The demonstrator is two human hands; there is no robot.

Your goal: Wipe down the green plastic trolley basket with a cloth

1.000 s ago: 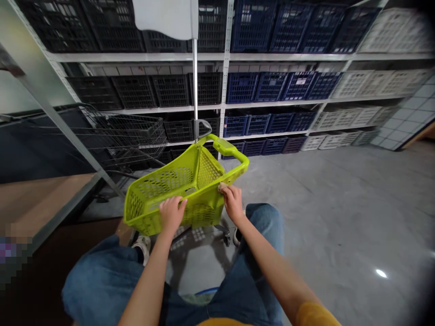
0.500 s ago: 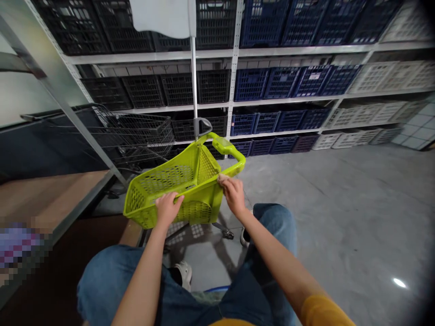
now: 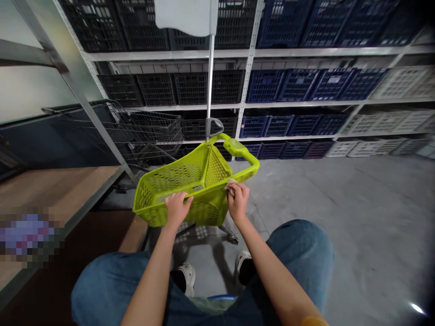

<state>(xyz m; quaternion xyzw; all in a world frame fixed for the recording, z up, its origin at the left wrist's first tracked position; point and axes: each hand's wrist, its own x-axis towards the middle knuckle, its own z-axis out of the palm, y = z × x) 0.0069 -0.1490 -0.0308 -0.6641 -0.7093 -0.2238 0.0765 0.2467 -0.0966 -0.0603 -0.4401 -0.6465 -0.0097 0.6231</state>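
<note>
A lime-green plastic shopping cart [image 3: 204, 213] stands right in front of my knees, its long side towards me. My left hand [image 3: 177, 209] is closed over the near rim, the fingers lying inside and the thumb along the edge. My right hand [image 3: 238, 201] pinches a small light-coloured cloth [image 3: 231, 183] against the near rim, close to where the handle [image 3: 253, 165] begins. The palm and fingers hide part of the cloth. A pole [image 3: 210, 77] with a white sign [image 3: 185, 16] rises from the cart's far side.
Shelving [image 3: 249, 59] with black crates [image 3: 156, 88], blue crates [image 3: 267, 86] and white crates [image 3: 396, 81] lines the back. A dark wire cart [image 3: 156, 129] stands behind on the left. A wooden-topped bench [image 3: 74, 183] is at my left; grey floor [image 3: 340, 194] lies to the right.
My right hand with the cloth has shifted slightly down along the cart's near rim. My left hand keeps its place on the rim. The view has swung a little left, and my right knee has moved outward.
</note>
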